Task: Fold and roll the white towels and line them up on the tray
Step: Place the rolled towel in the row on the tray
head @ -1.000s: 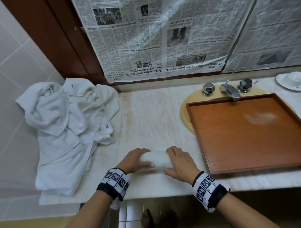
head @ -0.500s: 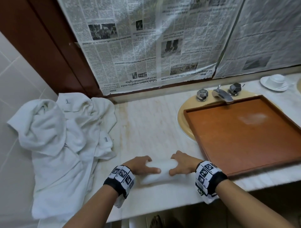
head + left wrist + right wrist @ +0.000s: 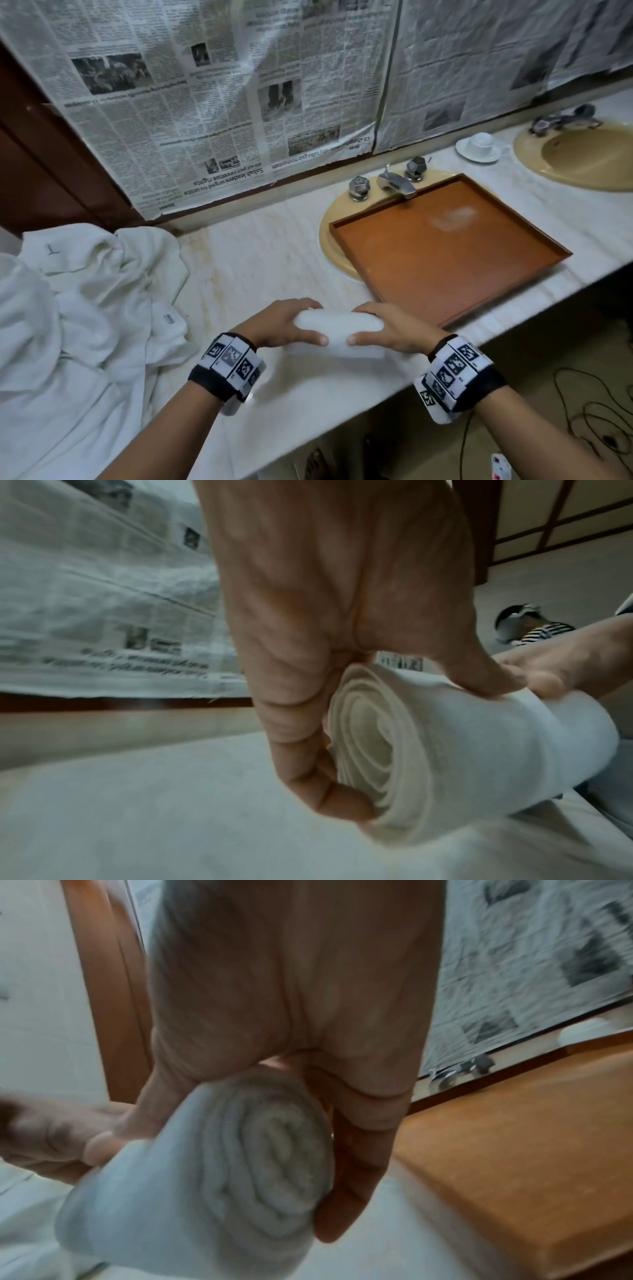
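A tightly rolled white towel point(image 3: 337, 325) is held just above the marble counter, near its front edge. My left hand point(image 3: 287, 322) grips its left end, and the spiral end point(image 3: 373, 753) shows beside the curled fingers point(image 3: 308, 750). My right hand point(image 3: 387, 329) grips the right end point(image 3: 270, 1150), thumb on the near side. The brown wooden tray point(image 3: 445, 246) lies over the left sink, just right of the roll, with nothing on it. A heap of unfolded white towels point(image 3: 78, 308) covers the counter's left end.
A chrome tap point(image 3: 394, 181) with two knobs stands behind the tray. A white cup on a saucer point(image 3: 479, 147) sits between the two sinks, and a second beige sink point(image 3: 582, 157) is at far right. Newspaper point(image 3: 239, 102) covers the wall. Cables lie on the floor below.
Both hands have lifted the rolled towel off the counter and shifted it slightly right, toward the tray. The head view has swung right, bringing the second sink into sight.
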Action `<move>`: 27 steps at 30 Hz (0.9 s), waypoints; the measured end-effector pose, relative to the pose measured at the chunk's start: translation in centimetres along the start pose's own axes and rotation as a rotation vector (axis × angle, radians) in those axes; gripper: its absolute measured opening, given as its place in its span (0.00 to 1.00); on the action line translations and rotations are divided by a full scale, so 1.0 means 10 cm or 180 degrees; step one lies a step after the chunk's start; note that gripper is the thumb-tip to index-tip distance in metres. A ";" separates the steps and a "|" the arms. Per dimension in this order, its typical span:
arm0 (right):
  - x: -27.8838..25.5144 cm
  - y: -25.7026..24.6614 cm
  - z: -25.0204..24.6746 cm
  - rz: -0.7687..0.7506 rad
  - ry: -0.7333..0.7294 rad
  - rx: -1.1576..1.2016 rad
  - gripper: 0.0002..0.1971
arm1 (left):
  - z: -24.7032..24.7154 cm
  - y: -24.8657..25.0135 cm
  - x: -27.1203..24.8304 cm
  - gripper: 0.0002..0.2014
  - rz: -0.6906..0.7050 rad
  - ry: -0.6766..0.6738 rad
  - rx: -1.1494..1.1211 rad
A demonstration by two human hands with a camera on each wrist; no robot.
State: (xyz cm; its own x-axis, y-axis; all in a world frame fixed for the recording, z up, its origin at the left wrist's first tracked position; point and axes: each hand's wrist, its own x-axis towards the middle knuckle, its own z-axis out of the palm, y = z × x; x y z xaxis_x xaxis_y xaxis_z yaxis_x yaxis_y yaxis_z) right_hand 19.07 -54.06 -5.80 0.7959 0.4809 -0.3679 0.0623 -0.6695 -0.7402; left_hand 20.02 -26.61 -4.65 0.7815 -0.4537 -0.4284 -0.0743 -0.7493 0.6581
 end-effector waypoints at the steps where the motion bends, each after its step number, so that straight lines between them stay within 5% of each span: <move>1: -0.06 0.04 -0.07 -0.0080 0.0152 0.0088 0.29 | -0.03 0.11 0.09 0.31 0.0125 0.0050 0.0087; 7: -0.36 0.45 -0.36 -0.0187 0.1104 0.0389 0.22 | -0.06 0.73 0.74 0.30 0.0665 0.0109 0.0380; 14: -0.24 0.89 -0.40 0.0333 0.2118 0.0240 0.29 | -0.01 1.21 1.60 0.24 0.0726 0.0396 0.0378; 27: -0.15 0.91 -0.09 0.1055 0.2188 -0.0590 0.35 | 0.29 0.99 1.98 0.26 0.0727 0.0302 0.0628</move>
State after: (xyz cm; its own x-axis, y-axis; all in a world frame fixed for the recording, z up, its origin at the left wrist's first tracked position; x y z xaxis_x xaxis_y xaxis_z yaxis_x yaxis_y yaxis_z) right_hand 18.98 -61.38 -11.44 0.9809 -0.1783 -0.0777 -0.1923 -0.8294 -0.5245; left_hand 32.98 -44.41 -8.42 0.7843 -0.5809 -0.2176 -0.3660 -0.7166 0.5938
